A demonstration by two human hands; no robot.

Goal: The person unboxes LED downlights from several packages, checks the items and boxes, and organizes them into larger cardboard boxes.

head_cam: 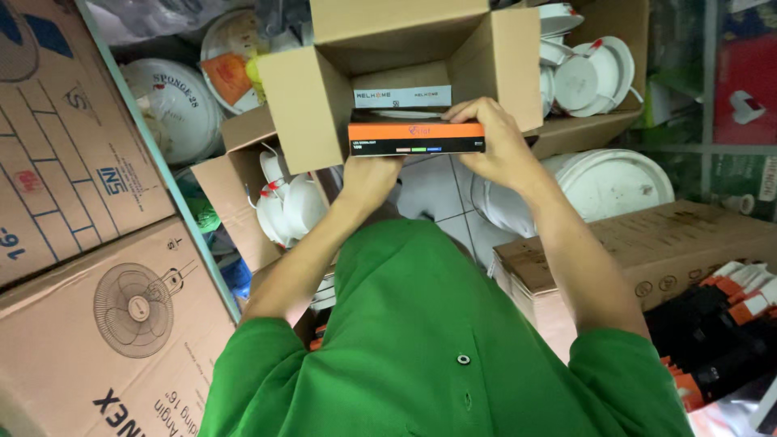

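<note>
Fan carton: a big brown carton (121,324) with a fan drawing printed on it fills the near left, and another large carton (73,129) leans above it.
Your shirt: the green shirt (437,340) takes up the near middle, both arms reaching away from you.
Open box: an open cardboard box (324,89) stands at the far middle, flaps up, with a flat white-and-grey packet (402,97) lying inside it.
Round lamps: white round fittings (615,182) sit to the right of your arms, more of them (287,206) in a box to the left, and a stack (587,73) at the far right.
Right-hand carton: a low brown carton (664,243) lies on the right, with orange-and-black packets (720,324) just near it.
Flat package: the orange-and-black flat package (417,137) is held level at the open box's mouth (right under the white packet).
Right hand: your right hand (494,142) is closed over the package's right end, fingers on top.
Left hand: your left hand (371,174) grips the package's left end from beneath.
</note>
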